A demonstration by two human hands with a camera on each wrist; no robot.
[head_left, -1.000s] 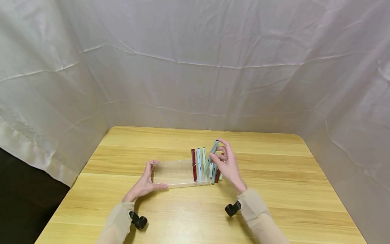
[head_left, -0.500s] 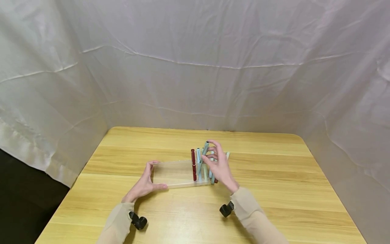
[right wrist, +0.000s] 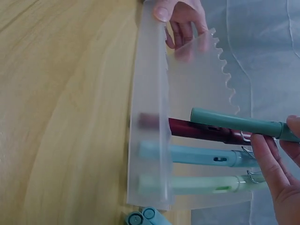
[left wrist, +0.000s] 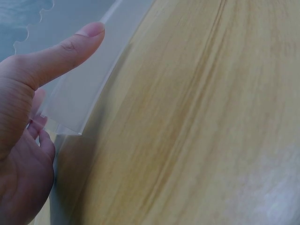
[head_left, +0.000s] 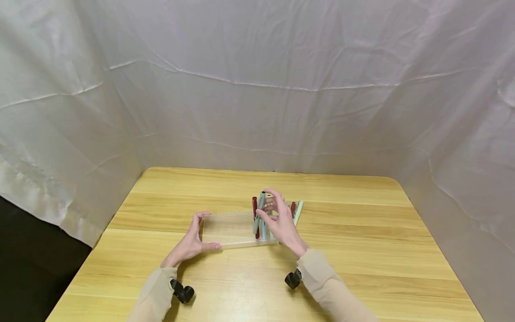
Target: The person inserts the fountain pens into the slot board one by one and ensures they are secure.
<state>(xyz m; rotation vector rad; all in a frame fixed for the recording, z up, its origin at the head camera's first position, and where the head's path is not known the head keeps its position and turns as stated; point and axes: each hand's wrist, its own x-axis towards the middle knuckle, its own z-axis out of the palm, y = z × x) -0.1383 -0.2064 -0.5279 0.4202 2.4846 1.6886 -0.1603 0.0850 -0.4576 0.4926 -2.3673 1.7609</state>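
Note:
My left hand grips the left end of a clear plastic pen rack, thumb along its front wall. Scalloped notches line the rack's edges in the right wrist view. Toward the rack's right end lie a dark red pen, a light blue pen and a pale green pen, side by side across it. My right hand pinches a teal green pen near its upper end. That pen is tilted over the rack, overlapping the dark red one in the head view.
Just right of the rack, several loose pens lie on the wooden table, among them a mint pen and another red pen, partly hidden behind my right hand. A pale curtain hangs behind the table and along its sides.
My right hand has carried the teal green pen leftward, from the rack's right end to over the dark red pen. The left hand and the rack have stayed in place.

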